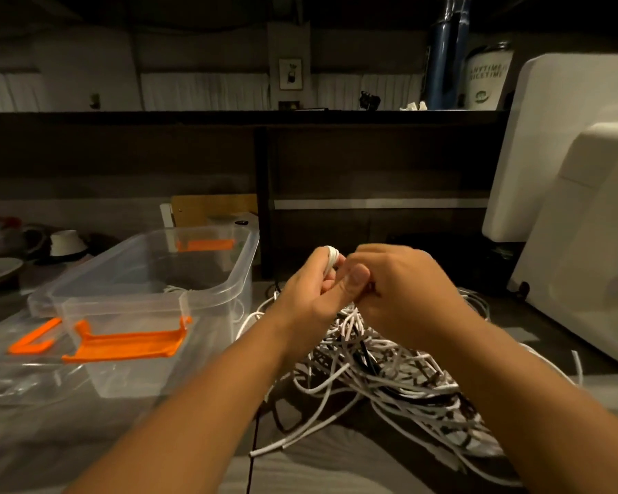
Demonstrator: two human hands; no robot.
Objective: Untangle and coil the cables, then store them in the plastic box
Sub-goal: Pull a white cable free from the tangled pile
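Left hand (309,292) and right hand (402,287) pinch one white coil (331,253), over one tangle (389,372), beside one plastic box (246,260)

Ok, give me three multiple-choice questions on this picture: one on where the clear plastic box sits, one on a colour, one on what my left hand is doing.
1. Where is the clear plastic box relative to the tangled pile of white and black cables? A left of it; B right of it; C on top of it.
2. What colour are the box's plastic latches? A blue; B orange; C green.
3. What is the left hand doing? A hanging open and idle; B reaching into the box; C gripping a small white cable coil.
Answers: 1 A, the box stands to the pile's left. 2 B, the latches are bright orange. 3 C, its fingers curl round the coil above the pile.
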